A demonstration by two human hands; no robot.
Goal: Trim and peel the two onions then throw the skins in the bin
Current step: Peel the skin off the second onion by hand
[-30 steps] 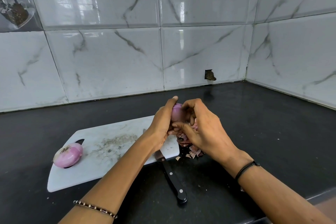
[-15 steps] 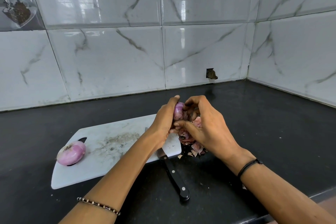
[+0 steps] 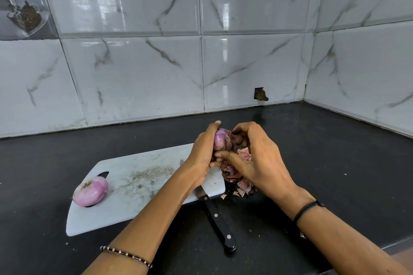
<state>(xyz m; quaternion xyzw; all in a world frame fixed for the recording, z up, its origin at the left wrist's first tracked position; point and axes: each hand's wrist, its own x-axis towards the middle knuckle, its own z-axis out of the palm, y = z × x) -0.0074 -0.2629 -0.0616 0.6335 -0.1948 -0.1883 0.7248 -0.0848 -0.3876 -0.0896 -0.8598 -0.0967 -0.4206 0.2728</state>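
The second red onion (image 3: 221, 139) is held above the right end of the chopping board (image 3: 143, 187), clasped in the left hand (image 3: 204, 152). The right hand (image 3: 257, 161) is closed at its skin, fingers pinching a loose layer. Peeling is best done from the trimmed end, over the skin pile (image 3: 237, 176) beside the board's right edge. The peeled onion (image 3: 90, 191) rests at the board's left end. The kitchen knife (image 3: 214, 212) lies unused across the board's front edge. No readable writing is found.

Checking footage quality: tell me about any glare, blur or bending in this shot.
Head view: bright window reflections glare on the wall tiles; tile lines bow near the edges, a wide-angle effect; the hands, onion and knife look sharp, under soft, even light.
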